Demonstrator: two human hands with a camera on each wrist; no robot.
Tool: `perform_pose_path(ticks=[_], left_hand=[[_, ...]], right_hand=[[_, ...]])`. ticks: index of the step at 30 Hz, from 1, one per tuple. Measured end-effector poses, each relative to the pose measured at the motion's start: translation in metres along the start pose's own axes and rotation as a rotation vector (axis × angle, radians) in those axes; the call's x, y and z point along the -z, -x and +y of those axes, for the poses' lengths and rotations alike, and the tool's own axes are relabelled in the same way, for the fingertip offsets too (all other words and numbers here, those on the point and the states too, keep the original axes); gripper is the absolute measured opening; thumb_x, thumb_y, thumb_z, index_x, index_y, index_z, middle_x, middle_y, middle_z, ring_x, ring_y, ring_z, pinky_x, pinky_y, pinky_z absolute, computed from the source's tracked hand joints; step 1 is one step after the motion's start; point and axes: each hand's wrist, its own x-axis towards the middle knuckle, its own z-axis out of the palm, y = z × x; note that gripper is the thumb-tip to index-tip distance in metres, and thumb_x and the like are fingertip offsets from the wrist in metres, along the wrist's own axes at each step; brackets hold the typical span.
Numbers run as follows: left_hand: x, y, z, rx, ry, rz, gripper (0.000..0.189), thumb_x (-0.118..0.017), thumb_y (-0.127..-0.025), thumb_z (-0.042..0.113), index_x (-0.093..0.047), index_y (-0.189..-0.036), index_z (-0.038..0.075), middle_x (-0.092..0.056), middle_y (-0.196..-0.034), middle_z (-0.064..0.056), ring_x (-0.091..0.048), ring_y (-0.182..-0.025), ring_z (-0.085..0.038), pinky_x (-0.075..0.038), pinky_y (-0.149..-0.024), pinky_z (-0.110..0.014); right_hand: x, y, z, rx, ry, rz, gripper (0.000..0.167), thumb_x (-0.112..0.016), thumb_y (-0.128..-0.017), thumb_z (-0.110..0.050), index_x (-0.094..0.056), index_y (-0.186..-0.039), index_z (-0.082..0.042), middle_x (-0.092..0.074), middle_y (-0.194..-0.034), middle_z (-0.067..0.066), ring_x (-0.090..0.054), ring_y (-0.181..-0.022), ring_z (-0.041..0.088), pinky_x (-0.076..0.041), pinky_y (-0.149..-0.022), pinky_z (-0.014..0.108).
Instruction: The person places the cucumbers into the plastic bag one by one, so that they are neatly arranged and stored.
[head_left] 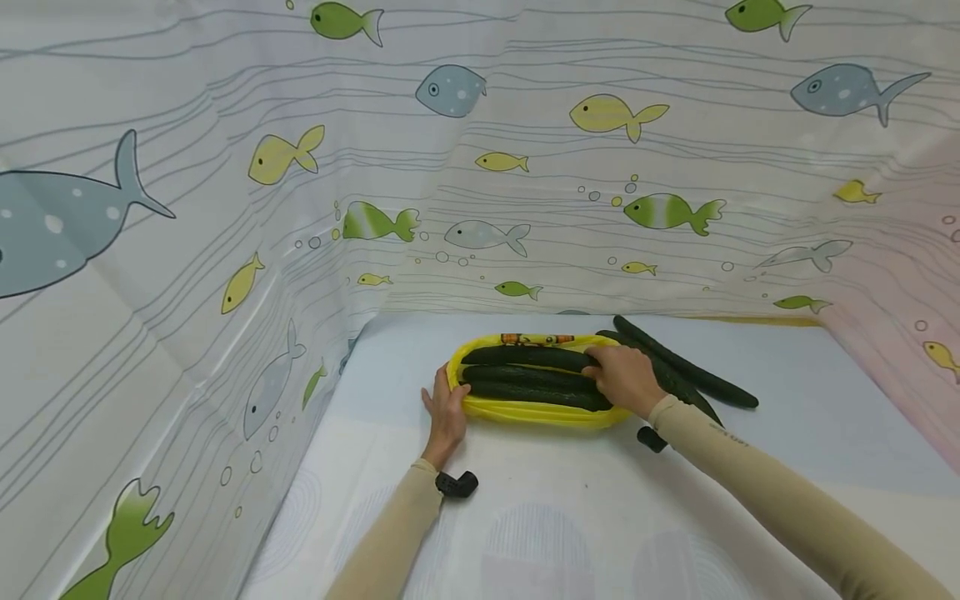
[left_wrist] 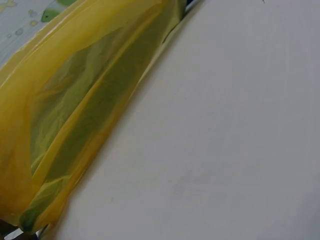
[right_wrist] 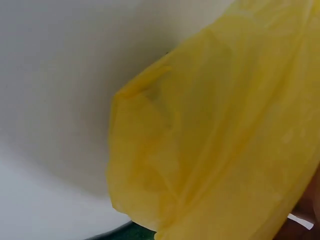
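Observation:
A yellow plastic bag (head_left: pixel 540 414) lies on the table with its mouth spread wide, and three dark green cucumbers lie side by side in it. My left hand (head_left: pixel 447 414) grips the bag's left end, thumb over the rim. At the right end, my right hand (head_left: pixel 627 379) holds the tip of the rear cucumber (head_left: pixel 525 358) from above. Thin yellow film (left_wrist: pixel 95 90) fills much of the left wrist view, with green showing through; the left hand is hardly seen there. In the right wrist view the bag (right_wrist: pixel 215 135) hides most of the right hand.
Two more cucumbers lie outside the bag on the right, the farther one (head_left: pixel 697 371) slanting beside the nearer one (head_left: pixel 670 379), which the right arm partly covers. A fish-patterned curtain (head_left: pixel 570 183) stands behind and along the sides of the white table (head_left: pixel 547 517).

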Motion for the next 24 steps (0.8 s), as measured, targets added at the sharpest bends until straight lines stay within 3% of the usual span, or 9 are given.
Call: perform_pose_path(ticks=[7,15,24], left_hand=[[0.000,0.000,-0.001,-0.002,-0.010,-0.005,0.064,-0.039,-0.097,0.024,-0.039,-0.157,0.002,-0.047,-0.159,-0.020,-0.039,-0.154,-0.037,0.017,-0.126,-0.065],[0.000,-0.001,0.001,-0.004,-0.005,0.001,0.064,-0.039,-0.097,0.024,-0.040,-0.155,0.000,-0.048,-0.156,-0.022,-0.040,-0.152,-0.039,0.017,-0.126,-0.066],[0.000,0.001,0.001,-0.009,0.005,0.005,0.063,-0.040,-0.095,0.023,-0.041,-0.154,-0.001,-0.049,-0.154,-0.024,-0.041,-0.150,-0.041,0.016,-0.125,-0.069]], right_hand=[[-0.009,-0.001,-0.002,0.021,0.099,-0.056,0.039,-0.079,-0.095,-0.015,-0.071,-0.130,0.000,-0.078,-0.105,0.015,-0.070,-0.077,0.024,-0.062,-0.060,0.042],[-0.012,0.001,-0.003,0.037,0.105,-0.030,0.043,-0.084,-0.090,-0.012,-0.071,-0.129,0.000,-0.078,-0.114,0.018,-0.075,-0.092,0.035,-0.064,-0.068,0.049],[-0.009,0.005,-0.003,0.030,0.080,-0.064,0.048,-0.086,-0.088,-0.015,-0.066,-0.130,-0.002,-0.077,-0.111,0.017,-0.073,-0.086,0.031,-0.064,-0.072,0.049]])
